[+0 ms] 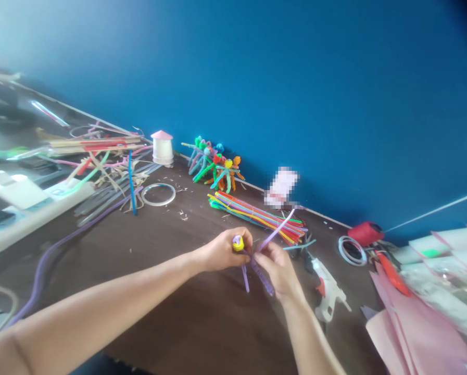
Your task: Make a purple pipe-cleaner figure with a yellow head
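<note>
Left hand [221, 251] pinches a yellow bead [238, 244] as right-hand fingers [279, 272] close on a lilac pipe cleaner [274, 232] above a dark table [159, 271]; finished pipe-cleaner figures [215, 169] stand far off, with a bundle of unused stems [252, 216] nearby.

A lavender pipe cleaner [262, 276] is bent into strands, one rising up and to the right, two hanging down. A small yellow piece [238, 246], topped by a lavender coil [237, 239], sits at the bend.

left hand [222, 251]: yellow piece [238, 244] | right hand [277, 270]: purple pipe cleaner [263, 276]
</note>
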`<state>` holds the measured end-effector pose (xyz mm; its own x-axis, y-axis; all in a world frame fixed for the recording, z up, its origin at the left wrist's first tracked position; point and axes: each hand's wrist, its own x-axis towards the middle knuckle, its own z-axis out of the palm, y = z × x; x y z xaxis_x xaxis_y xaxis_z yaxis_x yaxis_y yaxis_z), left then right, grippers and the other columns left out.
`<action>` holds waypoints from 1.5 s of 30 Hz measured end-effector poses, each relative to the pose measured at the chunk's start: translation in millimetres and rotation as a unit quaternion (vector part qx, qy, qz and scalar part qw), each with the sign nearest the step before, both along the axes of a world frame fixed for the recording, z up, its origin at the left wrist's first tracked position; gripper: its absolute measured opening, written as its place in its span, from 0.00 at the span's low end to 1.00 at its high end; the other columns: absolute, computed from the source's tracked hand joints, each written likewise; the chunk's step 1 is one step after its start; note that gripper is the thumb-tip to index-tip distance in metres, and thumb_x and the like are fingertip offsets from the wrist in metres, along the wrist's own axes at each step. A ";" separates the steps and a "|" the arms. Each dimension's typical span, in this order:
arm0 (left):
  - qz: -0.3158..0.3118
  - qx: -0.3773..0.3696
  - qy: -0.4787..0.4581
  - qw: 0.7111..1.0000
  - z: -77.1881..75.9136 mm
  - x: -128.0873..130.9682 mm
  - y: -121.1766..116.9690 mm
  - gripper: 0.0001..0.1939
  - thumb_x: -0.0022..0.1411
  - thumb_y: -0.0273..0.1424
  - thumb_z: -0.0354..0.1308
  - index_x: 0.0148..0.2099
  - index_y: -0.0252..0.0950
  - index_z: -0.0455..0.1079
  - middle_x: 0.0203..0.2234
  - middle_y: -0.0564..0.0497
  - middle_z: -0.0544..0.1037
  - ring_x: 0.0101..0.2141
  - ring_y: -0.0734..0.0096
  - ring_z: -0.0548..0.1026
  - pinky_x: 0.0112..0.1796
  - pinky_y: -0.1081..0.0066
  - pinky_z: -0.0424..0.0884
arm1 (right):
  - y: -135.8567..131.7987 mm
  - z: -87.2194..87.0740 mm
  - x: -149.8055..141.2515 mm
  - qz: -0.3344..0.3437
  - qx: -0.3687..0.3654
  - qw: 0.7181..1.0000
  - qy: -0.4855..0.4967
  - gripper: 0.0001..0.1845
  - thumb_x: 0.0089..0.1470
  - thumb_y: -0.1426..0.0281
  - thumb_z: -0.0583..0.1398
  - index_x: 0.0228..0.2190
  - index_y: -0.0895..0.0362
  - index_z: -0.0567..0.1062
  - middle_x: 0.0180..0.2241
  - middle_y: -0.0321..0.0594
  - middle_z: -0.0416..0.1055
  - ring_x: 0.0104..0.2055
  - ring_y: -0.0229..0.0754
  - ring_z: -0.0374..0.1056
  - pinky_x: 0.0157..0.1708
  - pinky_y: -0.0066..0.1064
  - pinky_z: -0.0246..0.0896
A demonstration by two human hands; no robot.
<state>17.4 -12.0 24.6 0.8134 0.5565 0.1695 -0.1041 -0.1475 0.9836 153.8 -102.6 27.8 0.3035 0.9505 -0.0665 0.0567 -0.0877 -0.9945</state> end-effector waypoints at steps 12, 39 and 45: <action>-0.028 -0.289 -0.165 0.943 -6.9 5.6 -13.2 0.17 0.42 0.27 0.64 0.31 0.34 0.59 0.24 0.55 0.69 0.25 0.79 0.67 0.29 0.76 0.63 | 1.5 -2.7 -0.9 0.047 -0.027 0.955 0.293 0.09 0.38 0.70 0.64 0.21 0.57 0.67 0.15 0.30 0.66 0.15 0.31 0.61 0.16 0.20 0.56; 0.236 0.104 0.001 0.966 -14.8 6.0 -7.7 0.05 0.47 0.23 0.53 0.27 0.35 0.59 0.22 0.56 0.66 0.24 0.77 0.63 0.28 0.76 0.59 | -9.7 0.7 -14.5 -0.027 0.171 0.829 -0.532 0.11 0.53 0.74 0.52 0.35 0.56 0.73 0.28 0.44 0.70 0.31 0.43 0.66 0.34 0.34 0.60; 0.161 0.170 0.032 0.972 -2.6 1.5 -6.5 0.05 0.45 0.22 0.53 0.26 0.35 0.61 0.20 0.58 0.64 0.22 0.79 0.60 0.25 0.78 0.58 | -5.8 4.0 -10.8 -0.053 0.175 0.878 -0.443 0.08 0.52 0.73 0.53 0.29 0.56 0.72 0.31 0.43 0.68 0.35 0.43 0.64 0.37 0.36 0.59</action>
<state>18.9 -18.5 22.0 0.6222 0.7040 0.3425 0.0615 -0.4801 0.8750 143.1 -108.3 31.8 0.1774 0.8284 0.5313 0.8310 0.1632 -0.5318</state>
